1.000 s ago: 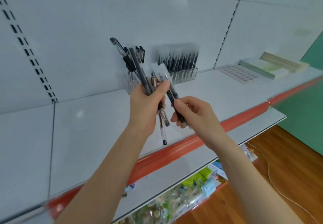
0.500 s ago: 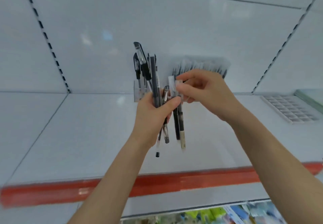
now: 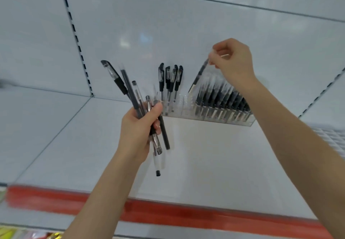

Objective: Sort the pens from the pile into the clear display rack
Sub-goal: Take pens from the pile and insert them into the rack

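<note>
Black pens (image 3: 133, 98) in left hand (image 3: 137, 132), right hand (image 3: 235, 62) pinching pen (image 3: 200, 74)

No text, brand, number or sign was legible to you at this moment.

- Left of the clear display rack (image 3: 186, 112), one clear-barrelled pen (image 3: 137, 94) in the bundle of pens (image 3: 130, 89) gripped by your left hand (image 3: 138, 132) carried a dark printed mark along its barrel. Blur made it unreadable.
- At the left end of the rack, the four capped pens (image 3: 170, 78) showed pale patches on their caps. You could not tell whether these were print.
- Well below and to the left of the rack, the coloured packaging (image 3: 11, 234) was too blurred for any lettering to be read.
</note>
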